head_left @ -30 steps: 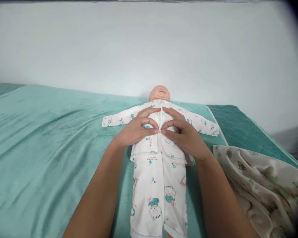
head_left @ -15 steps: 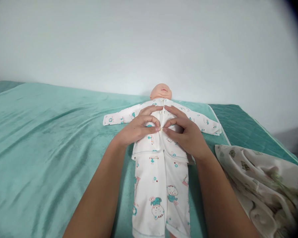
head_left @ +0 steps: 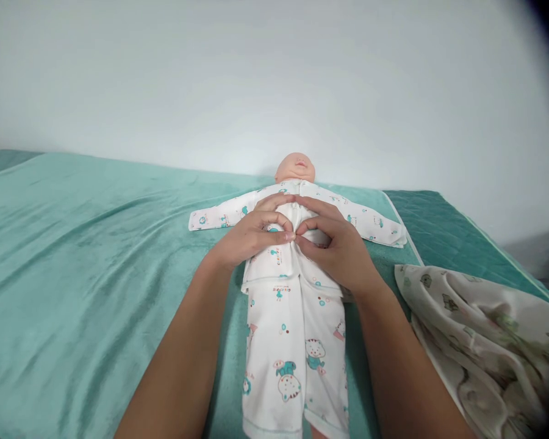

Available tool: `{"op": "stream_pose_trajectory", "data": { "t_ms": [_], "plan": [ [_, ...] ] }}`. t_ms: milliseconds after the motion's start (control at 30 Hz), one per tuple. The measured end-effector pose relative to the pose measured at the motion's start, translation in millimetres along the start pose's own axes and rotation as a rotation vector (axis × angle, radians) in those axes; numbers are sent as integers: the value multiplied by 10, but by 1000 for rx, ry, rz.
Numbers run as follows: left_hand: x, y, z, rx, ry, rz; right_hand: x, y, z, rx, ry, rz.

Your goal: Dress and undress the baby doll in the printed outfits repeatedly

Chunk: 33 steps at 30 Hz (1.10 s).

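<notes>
A baby doll (head_left: 295,167) lies on its back on a teal blanket (head_left: 82,244), head toward the wall, arms spread. It wears a white printed shirt (head_left: 370,222) and matching printed trousers (head_left: 293,353). My left hand (head_left: 251,235) and my right hand (head_left: 336,247) rest on the doll's chest. Thumb and forefinger of each hand pinch the shirt's front edges together at the middle, where small snaps run down. The fingertips of both hands meet there.
A cream printed cloth (head_left: 476,329) lies crumpled at the right, near the blanket's edge. A darker teal quilted surface (head_left: 439,225) shows behind it. A plain white wall (head_left: 274,79) stands just beyond the doll's head.
Both hands stay on the doll's chest; the fingertips have drawn closer together at the shirt's front. The view has shifted slightly.
</notes>
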<state>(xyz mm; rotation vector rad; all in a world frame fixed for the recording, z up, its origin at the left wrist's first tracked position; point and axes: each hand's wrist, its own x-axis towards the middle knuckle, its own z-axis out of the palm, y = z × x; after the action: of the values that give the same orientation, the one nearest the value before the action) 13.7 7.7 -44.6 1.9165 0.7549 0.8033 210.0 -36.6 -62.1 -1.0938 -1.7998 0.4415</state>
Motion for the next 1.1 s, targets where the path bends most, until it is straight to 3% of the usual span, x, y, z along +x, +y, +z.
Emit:
{"op": "stream_pose_trajectory", "data": {
  "t_ms": [267,767,1000,1100],
  "plan": [
    [6,1,19,20,7,-2,7,17,-17,78,-11,33],
    [27,-6,96,157,94,20,-10,-16,-47,-9,-130,24],
    [19,-8,90,67,131,42,3,29,-16,208,0,84],
    [11,-39,78,-91,197,0,0,109,-25,424,205,219]
  ]
}}
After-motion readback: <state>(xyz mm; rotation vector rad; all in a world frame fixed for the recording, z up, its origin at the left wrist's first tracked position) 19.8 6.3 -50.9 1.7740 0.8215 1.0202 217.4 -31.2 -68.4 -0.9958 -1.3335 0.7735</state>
